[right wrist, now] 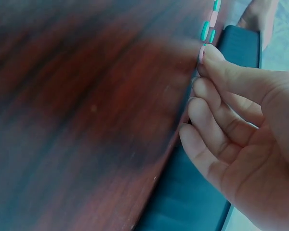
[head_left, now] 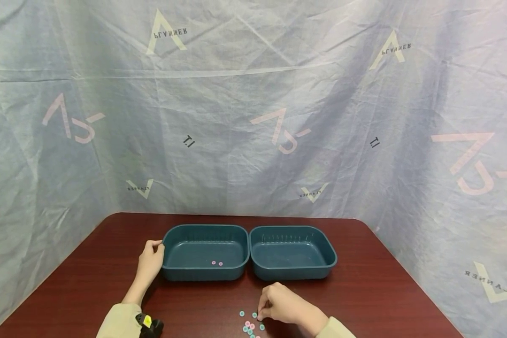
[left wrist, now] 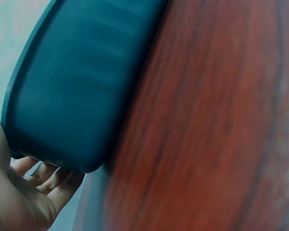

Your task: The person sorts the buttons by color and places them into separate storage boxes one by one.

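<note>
At the left end of the left dark teal bin (head_left: 204, 274), my left hand (head_left: 150, 258) grips the rim. The left wrist view shows its fingers (left wrist: 62, 190) curled against the bin's end wall. My right hand (head_left: 280, 303) is low over the table, beside a loose group of small pink and teal ring-shaped beads (head_left: 249, 331). In the right wrist view its thumb and forefinger pinch a pink bead (right wrist: 201, 54) at the table surface; the other fingers are bent. Two pink beads (head_left: 217, 263) lie inside the left bin, near its front wall.
A second teal bin (head_left: 293, 273) stands right beside the first, rims almost touching, with no beads visible in it. Both are on a dark red wooden table (head_left: 194, 300). A printed grey cloth (head_left: 236, 164) hangs behind and along the sides.
</note>
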